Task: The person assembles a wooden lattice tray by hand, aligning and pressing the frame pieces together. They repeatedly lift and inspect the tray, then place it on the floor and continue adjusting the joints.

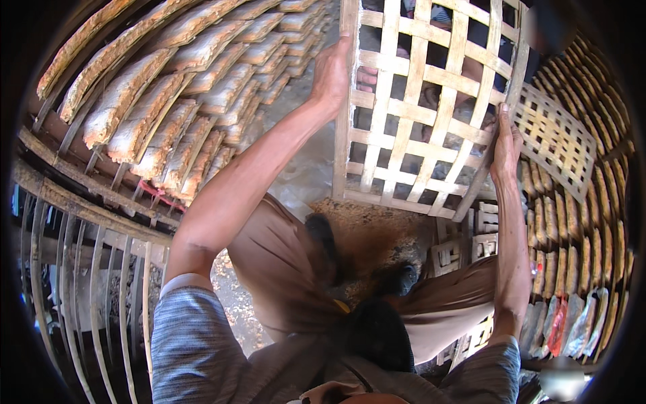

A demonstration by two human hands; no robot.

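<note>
A woven lattice panel of flat pale strips in a wooden frame (342, 145) stands upright in front of me, tilted slightly. My left hand (331, 75) is closed round its left frame bar, with fingertips showing through a gap in the weave. Lower down on the opposite side, my right hand (506, 143) grips the right frame bar, thumb along the near face. Through the openings I see parts of another person, mostly hidden by the strips.
Rows of slabs with whitish tops and brown crumbly edges (158, 97) fill slatted racks at left. More slabs (582, 225) line the right, near a second lattice panel (558, 135) and a red wrapped piece (557, 326). Brown crumbs (367, 225) cover the floor between my feet.
</note>
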